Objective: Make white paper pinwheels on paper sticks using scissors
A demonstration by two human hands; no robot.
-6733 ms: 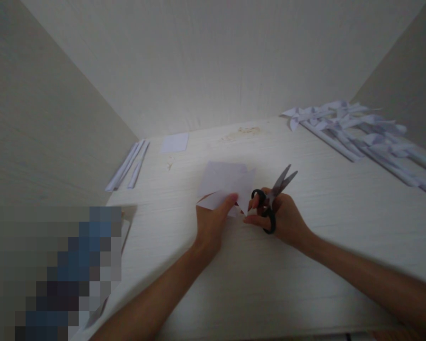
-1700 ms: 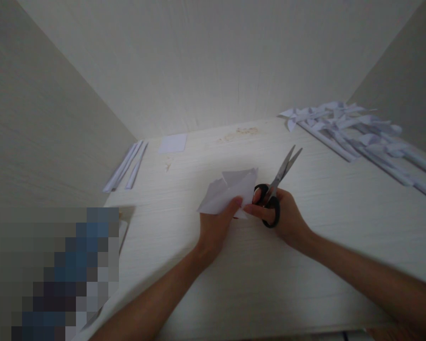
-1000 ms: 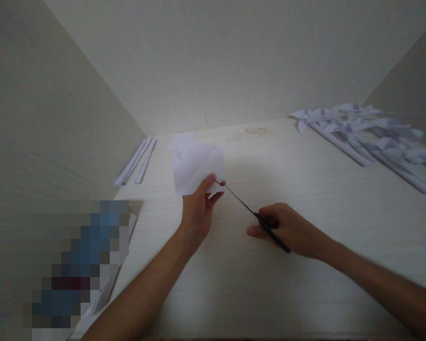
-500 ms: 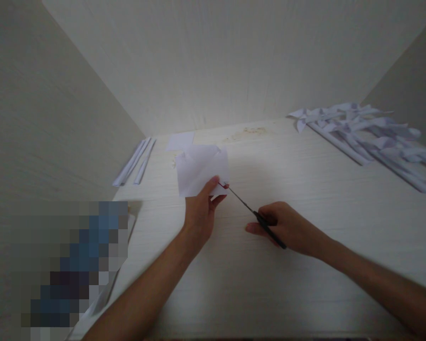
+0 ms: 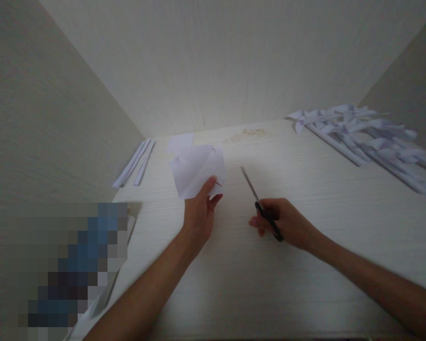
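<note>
We hold a folded white paper sheet [image 5: 197, 175] in our left hand [image 5: 199, 215], thumb and fingers pinched on its lower right corner, the sheet raised above the tabletop [image 5: 305, 189]. Our right hand [image 5: 287, 222] is closed around the black handles of the scissors [image 5: 261, 208]; the blades point up and away, closed or nearly so as far as the view shows, and stand apart from the sheet.

Step in hand, as we judge it: cutting into the sheet, with the scissors between cuts. A short dark slit shows near the pinched corner. A further cut would call for the blades to open and meet a paper edge squarely, with the left fingers clear of the cut line.

Edges and clearance:
- Bare tabletop lies between and ahead of both hands.
- A pile of folded paper pieces and rolled paper sticks [image 5: 369, 137] occupies the right side, well apart.
- Three paper strips [image 5: 135, 163] lie along the left wall; a small flat paper square [image 5: 180, 141] sits just behind the held sheet.
- Walls close the left, rear and right.
</note>
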